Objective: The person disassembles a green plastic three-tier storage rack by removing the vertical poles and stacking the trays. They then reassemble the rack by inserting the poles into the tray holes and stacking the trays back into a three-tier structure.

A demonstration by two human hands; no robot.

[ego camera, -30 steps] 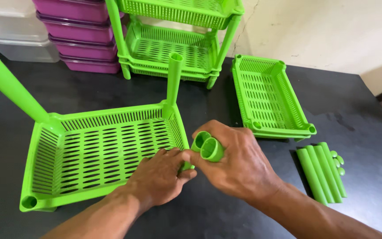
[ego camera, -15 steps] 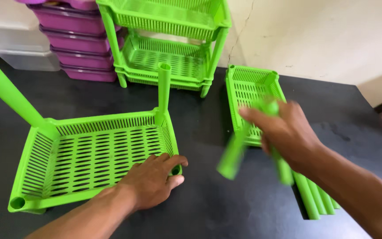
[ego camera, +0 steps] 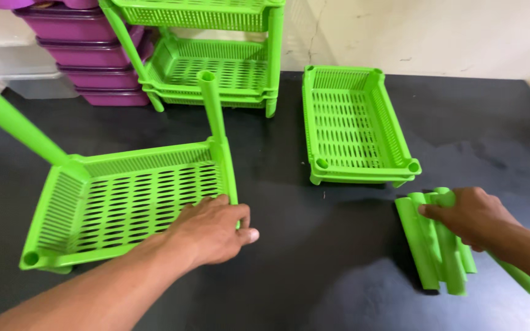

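2 posts stand upright on the tray [ego camera: 124,202] under the flat left hand [ego camera: 213,230]; right hand [ego camera: 470,214] grips tubes [ego camera: 437,245].

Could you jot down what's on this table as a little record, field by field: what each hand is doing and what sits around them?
Surface: black table
Left hand: palm down on the near right corner of a green slotted tray
Tray fittings: two green tubes stand in its far corners, the left tube leaning, the right tube upright
Right hand: resting on a bundle of loose green tubes lying flat
Between the hands: second green tray, no tubes fitted
Behind: assembled green rack; stacked purple bins
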